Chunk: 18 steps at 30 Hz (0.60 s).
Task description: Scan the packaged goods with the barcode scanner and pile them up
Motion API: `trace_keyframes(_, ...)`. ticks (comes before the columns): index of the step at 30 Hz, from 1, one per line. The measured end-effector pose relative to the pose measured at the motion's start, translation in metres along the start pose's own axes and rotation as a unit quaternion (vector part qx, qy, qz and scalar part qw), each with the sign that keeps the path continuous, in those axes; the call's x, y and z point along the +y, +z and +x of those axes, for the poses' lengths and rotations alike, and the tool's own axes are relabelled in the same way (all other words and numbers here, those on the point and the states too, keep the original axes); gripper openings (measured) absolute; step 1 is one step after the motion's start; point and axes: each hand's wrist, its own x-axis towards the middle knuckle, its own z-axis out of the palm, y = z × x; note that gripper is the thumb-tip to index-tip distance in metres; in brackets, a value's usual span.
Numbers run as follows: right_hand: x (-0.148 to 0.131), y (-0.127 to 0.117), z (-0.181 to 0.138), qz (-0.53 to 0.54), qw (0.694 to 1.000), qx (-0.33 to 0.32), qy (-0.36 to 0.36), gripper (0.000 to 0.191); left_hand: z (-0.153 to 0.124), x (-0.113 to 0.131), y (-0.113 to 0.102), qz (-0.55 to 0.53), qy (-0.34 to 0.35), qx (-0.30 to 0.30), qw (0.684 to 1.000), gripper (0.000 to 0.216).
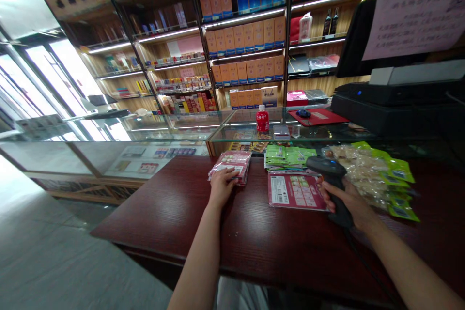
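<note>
My left hand (222,185) rests on a stack of pink-red packets (232,163) lying on the dark red wooden counter (174,213); its fingers lie over the stack's near edge. My right hand (345,201) grips the handle of a black barcode scanner (329,170), whose head points left over a pink packet (296,191) lying flat on the counter. Behind that packet sits a pile of green packets (288,156).
Clear bags of snacks with green labels (378,174) lie right of the scanner. A glass display case (174,131) runs behind the counter with a red bottle (262,120) on top. A black register (395,99) stands at right. Shelves of boxes (247,38) fill the wall.
</note>
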Motion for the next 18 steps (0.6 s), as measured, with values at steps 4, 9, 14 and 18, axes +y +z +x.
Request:
trace_keyframes(4, 0.0, 0.0, 0.0, 0.007, 1.0, -0.004, -0.004, 0.035, -0.002, -0.003, -0.002, 0.056, 0.037, 0.009, 0.998, 0.028)
trace_keyframes(9, 0.0, 0.0, 0.0, 0.012, 1.0, 0.0, 0.006, 0.034, -0.004, 0.003, 0.001, 0.081, 0.054, 0.035, 0.995, 0.035)
trace_keyframes(14, -0.003, -0.002, 0.002, 0.036, 0.999, -0.005, -0.001, 0.035, -0.005, 0.029, 0.005, 0.098, 0.089, 0.061, 0.989, 0.028)
trace_keyframes(18, -0.005, -0.003, 0.003, 0.056, 0.998, 0.0, -0.007, 0.035, 0.001, 0.065, 0.017, 0.108, 0.099, -0.007, 0.989, 0.029)
